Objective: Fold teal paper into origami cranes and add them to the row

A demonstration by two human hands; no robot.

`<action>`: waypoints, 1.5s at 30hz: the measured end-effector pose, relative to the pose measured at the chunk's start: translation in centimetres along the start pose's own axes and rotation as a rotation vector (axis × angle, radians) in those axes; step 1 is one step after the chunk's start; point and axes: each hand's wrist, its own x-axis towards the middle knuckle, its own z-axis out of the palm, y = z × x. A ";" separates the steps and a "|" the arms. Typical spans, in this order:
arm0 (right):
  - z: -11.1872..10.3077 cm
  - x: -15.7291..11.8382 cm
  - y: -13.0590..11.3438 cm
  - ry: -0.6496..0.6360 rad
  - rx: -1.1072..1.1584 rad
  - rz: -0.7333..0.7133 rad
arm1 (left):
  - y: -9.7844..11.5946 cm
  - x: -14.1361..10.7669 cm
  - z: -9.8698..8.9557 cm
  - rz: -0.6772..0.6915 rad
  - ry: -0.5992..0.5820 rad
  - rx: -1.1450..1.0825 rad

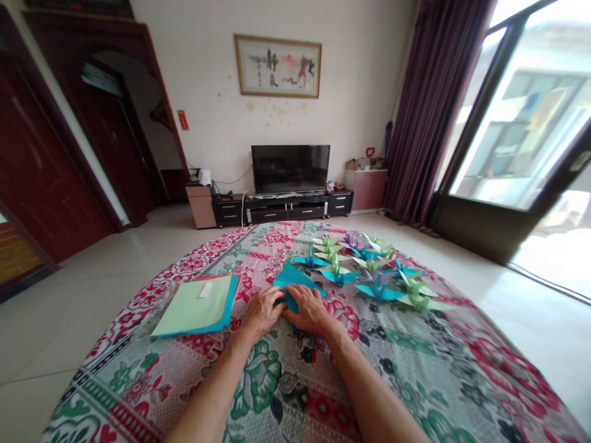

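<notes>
Blue paper (293, 275), under both hands (264, 312) (305, 306) (partly hidden)

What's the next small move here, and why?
Probably press the near part of the blue paper flat with the right hand while the left hand steadies it. Both hands are already at that part, and the paper looks only partly folded, unlike the finished paper cranes to its right. The fingers hide any crease there.

On the red-and-green floral cloth (397, 381), a folded blue paper (290, 275) has a square green-topped paper stack (191, 307) at nine o'clock, multicoloured paper cranes (379, 290) at two and, beyond, a flat black television (290, 169) at twelve
</notes>
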 end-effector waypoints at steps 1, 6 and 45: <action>0.0 0.0 0.0 -0.004 0.005 0.000 | -0.3 0.1 0.1 0.000 0.009 0.011; -0.2 0.1 0.1 -0.033 0.014 0.010 | -2.2 1.0 0.7 -0.069 0.058 0.035; -5.8 -4.0 0.1 -0.291 -0.050 0.063 | 1.2 -0.3 -1.2 0.009 -0.160 0.045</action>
